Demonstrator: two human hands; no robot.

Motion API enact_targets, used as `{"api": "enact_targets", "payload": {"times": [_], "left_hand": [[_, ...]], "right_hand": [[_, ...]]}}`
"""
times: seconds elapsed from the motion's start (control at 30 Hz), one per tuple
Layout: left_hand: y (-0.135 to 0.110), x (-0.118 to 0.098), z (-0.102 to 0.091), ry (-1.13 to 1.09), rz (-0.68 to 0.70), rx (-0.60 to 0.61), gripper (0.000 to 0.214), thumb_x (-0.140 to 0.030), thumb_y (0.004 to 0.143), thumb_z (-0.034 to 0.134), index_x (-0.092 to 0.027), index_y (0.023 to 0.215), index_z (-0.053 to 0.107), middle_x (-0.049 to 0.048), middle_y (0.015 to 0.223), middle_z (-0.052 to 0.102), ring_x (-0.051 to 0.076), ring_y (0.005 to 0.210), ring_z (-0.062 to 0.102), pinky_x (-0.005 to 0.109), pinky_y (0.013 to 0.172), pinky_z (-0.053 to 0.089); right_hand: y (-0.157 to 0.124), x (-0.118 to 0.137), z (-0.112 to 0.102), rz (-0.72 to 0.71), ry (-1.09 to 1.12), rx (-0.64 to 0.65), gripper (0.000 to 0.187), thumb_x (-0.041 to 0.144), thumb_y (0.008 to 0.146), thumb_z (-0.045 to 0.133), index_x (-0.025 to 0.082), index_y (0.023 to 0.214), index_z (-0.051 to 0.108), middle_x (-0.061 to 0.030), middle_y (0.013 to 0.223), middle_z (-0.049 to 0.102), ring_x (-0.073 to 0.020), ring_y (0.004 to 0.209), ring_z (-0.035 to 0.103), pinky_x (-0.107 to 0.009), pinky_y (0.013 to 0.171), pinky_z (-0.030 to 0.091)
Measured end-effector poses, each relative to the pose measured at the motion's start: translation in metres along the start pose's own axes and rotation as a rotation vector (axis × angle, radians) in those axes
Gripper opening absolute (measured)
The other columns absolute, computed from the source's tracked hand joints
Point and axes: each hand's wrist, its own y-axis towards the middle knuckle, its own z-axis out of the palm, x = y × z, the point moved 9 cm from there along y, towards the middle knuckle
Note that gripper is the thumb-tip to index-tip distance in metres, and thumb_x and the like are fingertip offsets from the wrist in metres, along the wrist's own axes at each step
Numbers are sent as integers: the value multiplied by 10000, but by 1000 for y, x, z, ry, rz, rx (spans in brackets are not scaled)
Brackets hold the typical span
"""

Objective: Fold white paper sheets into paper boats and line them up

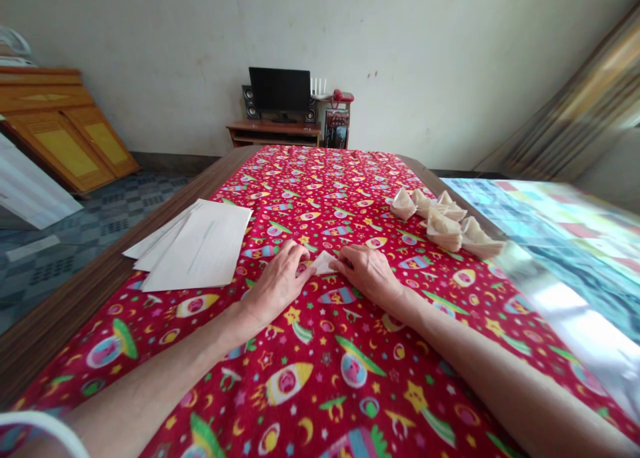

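Note:
A small folded white paper piece [324, 263] lies on the red patterned tablecloth [320, 351] in the middle of the table. My left hand [280, 279] presses on its left side with fingers curled down. My right hand [367, 271] pinches its right edge with closed fingertips. Both forearms rest on the cloth. Most of the paper is hidden under my fingers.
A stack of white paper sheets [197, 245] lies to the left. Several folded paper boats [445, 221] sit at the right. A shiny patterned sheet [560, 245] covers the right side. A desk with a monitor [280, 91] stands by the far wall. An orange cabinet [65, 131] leans at the left.

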Motion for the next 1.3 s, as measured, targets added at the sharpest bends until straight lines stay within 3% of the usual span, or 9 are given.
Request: {"api": "enact_targets", "payload": {"times": [0.17, 0.33, 0.5, 0.63, 0.8, 0.93, 1.1, 1.3], "left_hand": [[-2, -26, -8, 148, 153, 14, 265, -137, 895, 470, -201, 1144, 535, 72, 1101, 550, 213, 1033, 536, 383, 913, 468], [-13, -57, -2, 252, 330, 142, 354, -160, 916, 433, -165, 1262, 508, 86, 1268, 564, 233, 1204, 469, 425, 1029, 385], [-19, -54, 8, 285, 268, 212, 384, -249, 943, 386, -149, 1297, 495, 83, 1360, 505, 225, 1303, 395, 431, 1078, 326], [-20, -50, 11, 291, 279, 250, 395, -250, 952, 366, -179, 1328, 462, 62, 1377, 488, 213, 1332, 356, 437, 1097, 289], [-21, -46, 13, 305, 289, 252, 384, -263, 955, 373, -197, 1322, 466, 42, 1378, 490, 210, 1330, 358, 436, 1106, 264], [-21, -44, 15, 323, 282, 272, 393, -279, 964, 356, -195, 1336, 449, 35, 1388, 478, 206, 1343, 337, 414, 1102, 268], [-22, -45, 13, 359, 271, 302, 403, -287, 965, 352, -191, 1347, 436, 38, 1393, 471, 206, 1344, 336, 410, 1111, 244], [-25, -46, 8, 405, 261, 300, 415, -281, 945, 392, -163, 1340, 446, 54, 1393, 469, 209, 1331, 360, 400, 1107, 245]], "right_hand": [[-1, 0, 0, 6, -17, -7, 261, 407, 893, 521, 204, 742, 586, -14, 731, 645, -129, 628, 546, -241, 537, 257], [-2, 1, -2, 1, -9, -31, 271, 402, 903, 508, 200, 738, 582, -15, 727, 642, -125, 632, 546, -236, 533, 256], [-3, 2, -2, -3, -11, -47, 299, 426, 913, 484, 199, 736, 566, -14, 731, 639, -126, 634, 547, -240, 538, 256], [-5, 2, -5, -3, 15, -101, 188, 352, 904, 508, 197, 811, 558, -15, 753, 635, -139, 685, 554, -236, 596, 313], [-12, 20, -17, -158, -101, -170, 106, 184, 896, 472, 178, 875, 576, -55, 860, 601, -176, 796, 510, -263, 650, 350], [-18, 36, -14, -300, -137, -84, 165, 189, 925, 447, 178, 865, 600, -55, 879, 580, -174, 815, 485, -270, 663, 363], [-22, 31, -6, -299, -118, 63, 161, 169, 911, 462, 172, 916, 623, -59, 885, 564, -165, 828, 483, -251, 610, 362], [-28, 20, -12, -288, -151, 86, 209, 163, 927, 419, 151, 923, 627, -79, 899, 553, -167, 834, 470, -257, 660, 394]]}}
